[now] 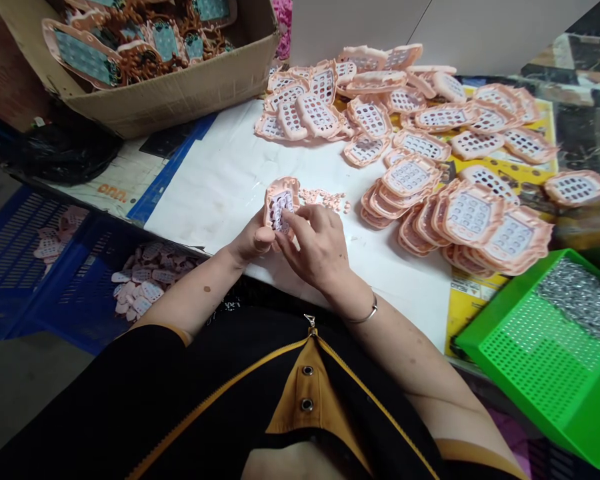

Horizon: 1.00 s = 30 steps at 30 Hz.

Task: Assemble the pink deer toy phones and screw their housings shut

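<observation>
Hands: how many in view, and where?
2: left hand holding the shell, right hand on the shell's right, reaching over it. No others show.

The shell (283,184) near the bench's front edge is peach pink around a pale lilac panel with rows of dark openings. Loose pieces (325,198) beside it are peach. Heaped shells (320,115) along the back edge repeat the peach rim and dark-holed grid; stacked shells (473,212) toward the right edge show paler, lilac-white grids. One sheet (205,173) is plain white, another (457,327) yellow with black print. The front right corner's basket (535,380) is latticed bright green, its metal bits (580,297) silvery. The back left corner's box (180,93) is tan, its panels (87,57) teal.
</observation>
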Available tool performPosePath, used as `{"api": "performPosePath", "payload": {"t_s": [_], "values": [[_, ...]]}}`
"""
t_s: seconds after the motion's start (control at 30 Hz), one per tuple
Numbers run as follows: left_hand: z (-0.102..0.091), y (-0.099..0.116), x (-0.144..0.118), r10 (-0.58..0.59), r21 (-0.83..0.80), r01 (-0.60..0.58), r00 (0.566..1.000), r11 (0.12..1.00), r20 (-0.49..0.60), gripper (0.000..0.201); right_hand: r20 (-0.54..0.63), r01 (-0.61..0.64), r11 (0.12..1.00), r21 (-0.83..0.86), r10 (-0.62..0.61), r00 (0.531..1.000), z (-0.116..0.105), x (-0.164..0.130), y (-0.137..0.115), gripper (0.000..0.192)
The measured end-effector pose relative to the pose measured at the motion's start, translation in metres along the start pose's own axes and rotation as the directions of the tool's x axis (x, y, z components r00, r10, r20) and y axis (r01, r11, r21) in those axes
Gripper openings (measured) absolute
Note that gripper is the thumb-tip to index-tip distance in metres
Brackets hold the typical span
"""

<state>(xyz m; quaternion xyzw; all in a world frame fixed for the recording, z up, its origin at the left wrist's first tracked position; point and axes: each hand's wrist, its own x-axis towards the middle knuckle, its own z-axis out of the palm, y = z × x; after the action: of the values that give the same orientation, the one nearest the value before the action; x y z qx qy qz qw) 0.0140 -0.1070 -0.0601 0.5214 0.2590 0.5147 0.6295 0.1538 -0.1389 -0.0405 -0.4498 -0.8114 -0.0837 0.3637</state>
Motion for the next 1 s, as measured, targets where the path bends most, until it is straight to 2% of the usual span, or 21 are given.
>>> {"api": "performPosePath", "payload": {"t_s": [0.07, 0.13, 0.23, 0.3, 0.43, 0.57, 0.63, 0.73, 0.9, 1.0], "values": [[0.002, 0.0, 0.0, -0.016, -0.051, 0.016, 1.0, 0.999, -0.013, 0.114, -0.058, 0.023, 0.999, 0.034, -0.021, 0.998, 0.001, 0.0, 0.002, 0.03], [0.003, -0.001, 0.0, -0.003, -0.059, 0.001, 0.999, 0.998, -0.033, 0.112, -0.044, 0.068, 0.995, 0.08, -0.064, 0.997, 0.002, 0.0, 0.004, 0.037], [0.0, -0.001, -0.002, -0.02, -0.088, 0.02, 1.0, 0.996, -0.004, 0.104, 0.079, 0.118, 0.988, 0.095, -0.126, 0.989, 0.005, -0.001, 0.005, 0.046], [-0.001, 0.001, -0.003, -0.101, -0.156, 0.106, 0.994, 0.982, 0.036, 0.103, 0.163, 0.125, 0.989, 0.078, -0.136, 0.977, 0.007, -0.003, 0.004, 0.055], [0.003, 0.01, -0.002, -0.304, -0.28, 0.308, 0.951, 0.909, 0.058, 0.107, 0.219, 0.117, 0.991, 0.06, -0.128, 0.967, 0.012, -0.007, -0.001, 0.072], [0.01, 0.011, 0.001, -0.331, -0.315, 0.313, 0.944, 0.896, -0.005, 0.098, 0.217, 0.064, 0.997, 0.038, -0.071, 0.974, 0.016, -0.009, -0.004, 0.08], [0.011, 0.01, 0.002, -0.333, -0.309, 0.318, 0.943, 0.896, 0.005, 0.095, 0.246, 0.035, 0.998, 0.047, -0.046, 0.968, 0.016, -0.009, -0.004, 0.082], [0.008, 0.011, 0.003, -0.329, -0.308, 0.32, 0.944, 0.896, 0.022, 0.093, 0.265, 0.038, 0.996, 0.075, -0.056, 0.963, 0.013, -0.007, -0.003, 0.08], [0.006, 0.019, 0.005, -0.327, -0.263, 0.299, 0.943, 0.917, -0.067, 0.094, 0.249, 0.126, 0.975, 0.182, -0.169, 0.954, 0.004, -0.003, 0.009, 0.054], [0.006, 0.02, 0.007, -0.34, -0.255, 0.315, 0.939, 0.914, -0.058, 0.097, 0.233, 0.162, 0.945, 0.285, -0.233, 0.944, 0.002, -0.002, 0.018, 0.049]]}}
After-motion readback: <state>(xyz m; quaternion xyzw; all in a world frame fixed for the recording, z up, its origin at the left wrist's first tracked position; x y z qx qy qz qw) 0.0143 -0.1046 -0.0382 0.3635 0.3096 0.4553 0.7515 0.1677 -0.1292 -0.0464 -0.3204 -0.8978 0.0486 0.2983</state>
